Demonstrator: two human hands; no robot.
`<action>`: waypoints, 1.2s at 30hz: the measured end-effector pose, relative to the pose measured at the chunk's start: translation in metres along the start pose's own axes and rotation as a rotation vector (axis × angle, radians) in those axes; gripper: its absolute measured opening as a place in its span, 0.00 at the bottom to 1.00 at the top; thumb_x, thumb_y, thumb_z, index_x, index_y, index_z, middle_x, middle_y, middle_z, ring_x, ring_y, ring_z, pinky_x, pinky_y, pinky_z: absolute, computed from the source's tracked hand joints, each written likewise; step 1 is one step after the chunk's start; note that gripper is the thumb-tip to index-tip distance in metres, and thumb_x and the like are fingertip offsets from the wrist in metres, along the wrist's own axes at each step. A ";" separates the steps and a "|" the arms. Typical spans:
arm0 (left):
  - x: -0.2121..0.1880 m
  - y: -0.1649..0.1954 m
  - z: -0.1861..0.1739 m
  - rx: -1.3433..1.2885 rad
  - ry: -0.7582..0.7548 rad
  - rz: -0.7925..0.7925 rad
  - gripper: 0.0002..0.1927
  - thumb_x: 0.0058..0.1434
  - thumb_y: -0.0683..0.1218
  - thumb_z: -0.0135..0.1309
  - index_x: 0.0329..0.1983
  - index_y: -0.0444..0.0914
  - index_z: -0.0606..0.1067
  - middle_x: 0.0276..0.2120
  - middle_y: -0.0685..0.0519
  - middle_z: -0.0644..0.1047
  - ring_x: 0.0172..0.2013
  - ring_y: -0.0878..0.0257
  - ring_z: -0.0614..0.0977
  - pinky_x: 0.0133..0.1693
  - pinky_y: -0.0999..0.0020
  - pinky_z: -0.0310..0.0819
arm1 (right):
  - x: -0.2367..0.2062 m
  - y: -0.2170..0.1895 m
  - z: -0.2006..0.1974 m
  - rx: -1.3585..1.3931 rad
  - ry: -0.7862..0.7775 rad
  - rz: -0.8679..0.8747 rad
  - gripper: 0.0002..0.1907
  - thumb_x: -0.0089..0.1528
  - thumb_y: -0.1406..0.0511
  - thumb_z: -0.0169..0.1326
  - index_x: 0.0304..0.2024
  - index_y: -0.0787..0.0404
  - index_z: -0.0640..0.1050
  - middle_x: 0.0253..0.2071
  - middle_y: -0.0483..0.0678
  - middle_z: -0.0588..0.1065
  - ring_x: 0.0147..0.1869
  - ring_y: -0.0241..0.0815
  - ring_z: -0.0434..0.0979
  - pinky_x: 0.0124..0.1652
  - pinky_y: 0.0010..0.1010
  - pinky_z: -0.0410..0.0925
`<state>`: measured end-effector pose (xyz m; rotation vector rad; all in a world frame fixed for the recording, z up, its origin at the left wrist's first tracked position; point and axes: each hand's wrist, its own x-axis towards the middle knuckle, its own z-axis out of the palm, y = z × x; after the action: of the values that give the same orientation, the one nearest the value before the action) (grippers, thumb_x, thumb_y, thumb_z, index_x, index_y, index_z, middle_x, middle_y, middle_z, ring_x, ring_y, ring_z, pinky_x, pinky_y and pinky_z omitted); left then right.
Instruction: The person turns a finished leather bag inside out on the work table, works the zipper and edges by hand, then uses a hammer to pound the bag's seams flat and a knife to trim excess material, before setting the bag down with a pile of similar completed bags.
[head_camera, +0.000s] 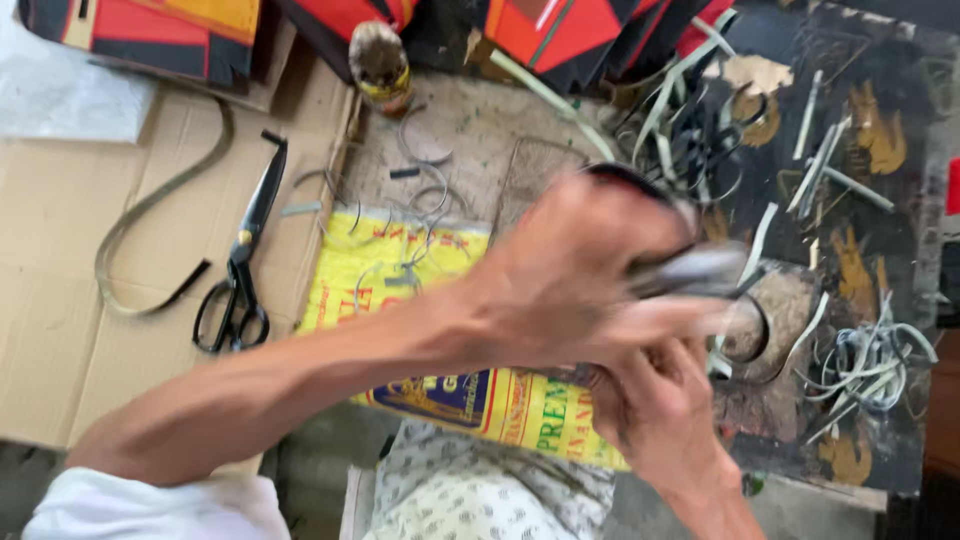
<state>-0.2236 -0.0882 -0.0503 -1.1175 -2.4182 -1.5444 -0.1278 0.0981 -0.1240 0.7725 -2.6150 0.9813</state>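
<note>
Left hand (560, 275) gripped a blurred grey metal tool (690, 270), its kind unclear, over the cluttered counter (470, 125) | right hand (655, 410) sat just beneath, fingers curled, its grip state I could not tell | black-handled scissors (240, 260) lay well apart on flattened brown cardboard (60, 300) | yellow printed sack (370, 270) lay under my forearm.

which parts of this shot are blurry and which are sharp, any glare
Head view: both hands, left hand and right hand, are smeared by motion blur, as is the grey metal tool between them; the black-handled scissors on the brown cardboard sheet are sharp; light is soft and even, without strong glare.
</note>
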 end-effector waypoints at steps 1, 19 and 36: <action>0.002 -0.001 0.000 -0.022 -0.018 -0.029 0.22 0.61 0.57 0.65 0.24 0.35 0.75 0.18 0.49 0.73 0.18 0.59 0.74 0.25 0.62 0.69 | 0.000 0.001 0.001 -0.011 0.019 -0.026 0.16 0.52 0.72 0.59 0.44 0.58 0.81 0.42 0.54 0.77 0.51 0.59 0.74 0.54 0.50 0.65; 0.034 -0.041 -0.006 -0.071 0.051 0.029 0.14 0.62 0.53 0.64 0.38 0.36 0.81 0.27 0.49 0.81 0.25 0.60 0.83 0.29 0.67 0.77 | 0.033 0.018 0.000 0.050 -0.001 -0.071 0.15 0.50 0.71 0.59 0.42 0.65 0.79 0.44 0.54 0.77 0.51 0.57 0.74 0.53 0.48 0.62; 0.050 -0.052 -0.018 -0.060 -0.031 0.133 0.14 0.64 0.52 0.62 0.42 0.36 0.79 0.32 0.48 0.80 0.33 0.56 0.85 0.37 0.63 0.79 | 0.048 0.027 0.001 0.046 -0.030 -0.128 0.14 0.50 0.68 0.61 0.40 0.64 0.80 0.39 0.49 0.76 0.52 0.53 0.74 0.51 0.43 0.61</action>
<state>-0.2969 -0.0878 -0.0610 -1.2931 -2.2779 -1.5795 -0.1827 0.0961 -0.1206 0.9604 -2.5392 1.0044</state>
